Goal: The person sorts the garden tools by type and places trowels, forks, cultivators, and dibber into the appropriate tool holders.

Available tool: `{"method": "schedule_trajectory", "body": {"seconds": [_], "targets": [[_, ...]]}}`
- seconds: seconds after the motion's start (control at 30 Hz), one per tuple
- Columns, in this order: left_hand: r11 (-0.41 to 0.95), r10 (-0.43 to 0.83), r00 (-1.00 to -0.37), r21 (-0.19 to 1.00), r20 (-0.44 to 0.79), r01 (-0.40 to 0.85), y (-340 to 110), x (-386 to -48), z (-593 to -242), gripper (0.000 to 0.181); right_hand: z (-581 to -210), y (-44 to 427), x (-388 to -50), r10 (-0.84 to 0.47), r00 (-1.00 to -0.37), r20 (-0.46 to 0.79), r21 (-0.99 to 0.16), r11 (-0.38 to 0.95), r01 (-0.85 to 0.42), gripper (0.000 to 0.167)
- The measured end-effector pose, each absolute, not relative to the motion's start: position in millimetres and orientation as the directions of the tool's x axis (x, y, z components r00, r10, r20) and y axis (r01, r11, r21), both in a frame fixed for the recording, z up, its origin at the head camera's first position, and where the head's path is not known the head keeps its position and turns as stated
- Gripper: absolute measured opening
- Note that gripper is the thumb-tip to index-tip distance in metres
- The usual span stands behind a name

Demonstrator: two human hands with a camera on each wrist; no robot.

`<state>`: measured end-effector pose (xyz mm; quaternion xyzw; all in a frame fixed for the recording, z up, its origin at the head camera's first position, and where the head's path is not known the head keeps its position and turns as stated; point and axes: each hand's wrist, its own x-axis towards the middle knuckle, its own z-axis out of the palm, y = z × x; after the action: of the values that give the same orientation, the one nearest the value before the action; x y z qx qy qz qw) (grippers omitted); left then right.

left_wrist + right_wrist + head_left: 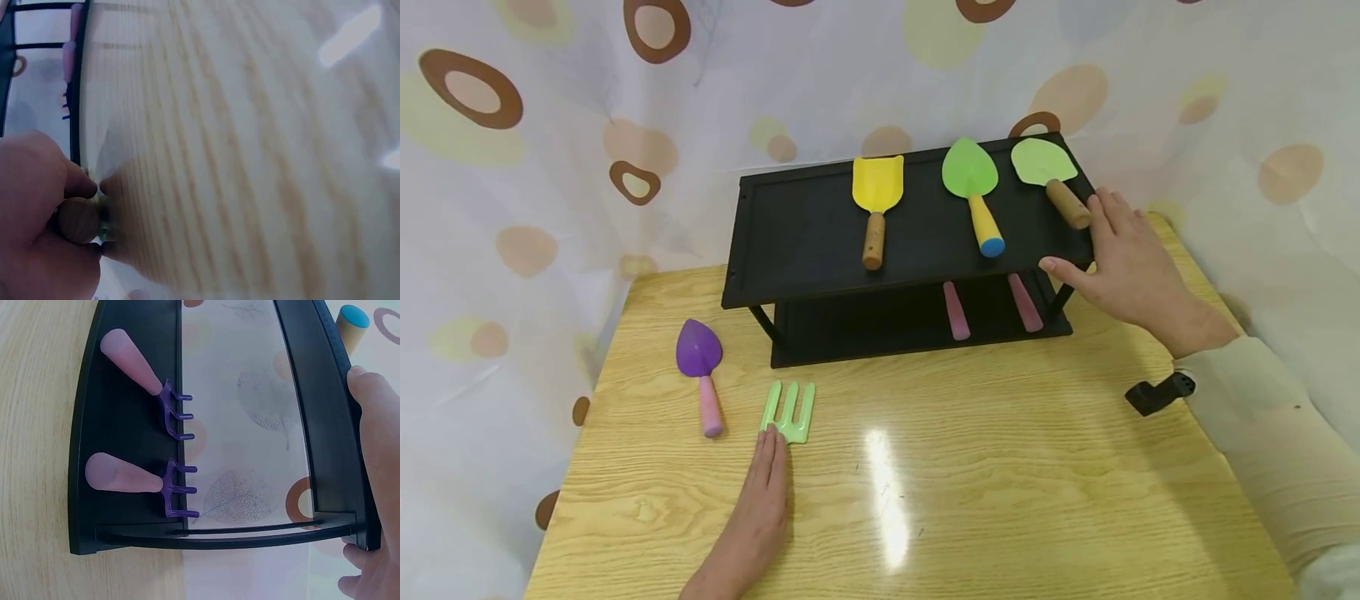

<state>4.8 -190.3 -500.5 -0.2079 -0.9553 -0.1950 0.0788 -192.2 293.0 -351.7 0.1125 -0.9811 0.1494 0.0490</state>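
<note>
My left hand (756, 508) is low over the table, holding a light green hand fork (792, 429). In the left wrist view, the round end of its brown handle (78, 220) sits between thumb and fingers. The fork's prongs point toward the shelf. My right hand (1131, 258) rests against the right end of a black two-tier shelf (805, 229), its thumb at the front edge and its fingers spread along the side. Near those fingers lies a pale green trowel (1043, 162) with a wooden handle (1067, 204).
On the top tier lie a yellow shovel (877, 183) and a green trowel (970, 171) with a yellow handle. Two purple forks with pink handles (128, 473) lie on the lower tier. A purple trowel (698, 348) lies on the table (1000, 467), left of the shelf. A patterned curtain (572, 167) hangs behind.
</note>
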Motion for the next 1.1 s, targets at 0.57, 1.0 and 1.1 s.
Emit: {"method": "schedule_trajectory", "body": {"seconds": [0.57, 1.0, 1.1], "targets": [[0.814, 0.337, -0.864, 0.346, 0.373, 0.467, -193.4, -0.6, -494.0, 0.047, -350.7, 292.3, -191.4, -0.201, -0.973, 0.115, -0.291, 0.930, -0.226, 0.104], [0.753, 0.421, -0.774, 0.293, 0.472, 0.589, -185.3, -18.0, -481.0, 0.053, -352.9, 293.1, -191.8, -0.206, -0.970, 0.133, -0.300, 0.924, -0.237, 0.104], [0.744, 0.429, -0.789, 0.322, 0.441, 0.585, -180.7, -23.8, -476.8, 0.052, -352.5, 292.9, -191.0, -0.204, -0.970, 0.131, -0.300, 0.925, -0.235, 0.104]]}}
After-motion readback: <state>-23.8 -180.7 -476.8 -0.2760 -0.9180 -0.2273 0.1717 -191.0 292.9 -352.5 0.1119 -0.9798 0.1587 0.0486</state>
